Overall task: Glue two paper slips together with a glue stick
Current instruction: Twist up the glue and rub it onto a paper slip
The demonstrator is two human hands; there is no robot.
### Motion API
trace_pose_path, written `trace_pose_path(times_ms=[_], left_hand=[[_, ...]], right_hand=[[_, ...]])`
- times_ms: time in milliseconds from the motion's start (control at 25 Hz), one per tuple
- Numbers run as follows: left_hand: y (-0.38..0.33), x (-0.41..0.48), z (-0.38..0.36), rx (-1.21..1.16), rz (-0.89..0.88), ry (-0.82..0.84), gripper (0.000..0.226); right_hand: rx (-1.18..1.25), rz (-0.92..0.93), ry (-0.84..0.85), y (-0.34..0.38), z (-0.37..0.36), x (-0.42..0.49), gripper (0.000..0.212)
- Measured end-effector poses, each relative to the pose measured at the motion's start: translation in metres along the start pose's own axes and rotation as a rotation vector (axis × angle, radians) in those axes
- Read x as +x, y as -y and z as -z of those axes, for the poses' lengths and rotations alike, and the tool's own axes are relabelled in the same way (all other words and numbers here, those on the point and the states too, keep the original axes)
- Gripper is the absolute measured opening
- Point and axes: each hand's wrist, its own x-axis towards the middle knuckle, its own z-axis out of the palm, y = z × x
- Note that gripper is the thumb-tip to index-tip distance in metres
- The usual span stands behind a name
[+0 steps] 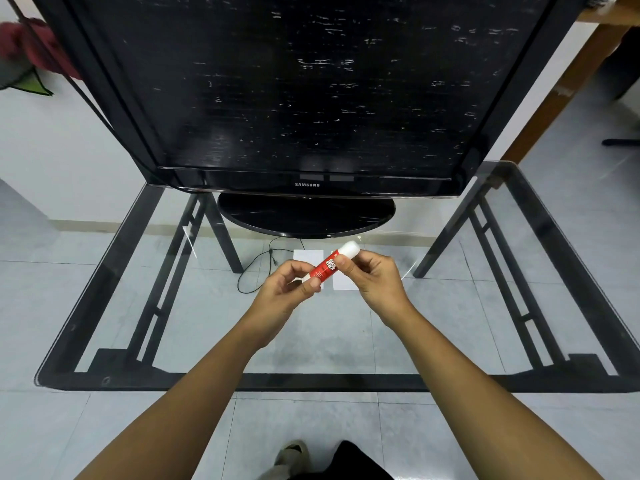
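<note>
A red glue stick [327,267] with a white cap [349,248] is held tilted above the glass table, cap end pointing up and to the right. My left hand [289,291] pinches its lower red end. My right hand [375,277] grips the upper part near the cap, thumb on the red label. Two white paper slips lie flat side by side on the glass beneath my hands: the left slip [306,256] and the right slip [343,284], both partly hidden by my fingers and the stick.
A large black television [294,98] on an oval stand [306,216] fills the far half of the glass table [346,341]. The black table frame [242,382] runs along the near edge. A cable [256,268] lies on the floor below. A wooden table leg [568,77] stands at right.
</note>
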Motion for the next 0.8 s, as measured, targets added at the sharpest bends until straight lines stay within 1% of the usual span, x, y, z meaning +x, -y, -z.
trace_pose_path(times_ms=[120, 280, 360, 440, 520, 680, 800], left_hand=[[-0.001, -0.001, -0.001, -0.071, 0.052, 0.036, 0.028], [-0.001, -0.001, -0.006, -0.05, -0.003, -0.018, 0.022], [0.001, -0.002, -0.007, -0.076, -0.008, -0.03, 0.022], [0.003, -0.003, -0.008, -0.193, 0.029, -0.039, 0.022], [0.005, -0.001, -0.01, -0.302, 0.065, -0.084, 0.024], [0.008, 0.005, -0.009, -0.411, 0.086, -0.183, 0.026], [0.009, 0.012, 0.002, -0.472, 0.083, -0.272, 0.023]], right_hand=[[-0.017, 0.0, 0.012, 0.0, 0.003, 0.001, 0.005], [-0.021, -0.001, 0.007, -0.001, 0.003, 0.002, 0.008], [-0.026, 0.008, 0.019, -0.002, 0.003, 0.004, 0.009], [-0.016, 0.017, 0.046, -0.003, 0.002, 0.006, 0.005], [-0.008, 0.011, 0.068, -0.007, -0.001, 0.009, 0.006], [-0.022, -0.008, 0.121, -0.015, -0.006, 0.021, 0.019], [-0.017, -0.066, 0.161, -0.025, -0.004, 0.035, 0.04]])
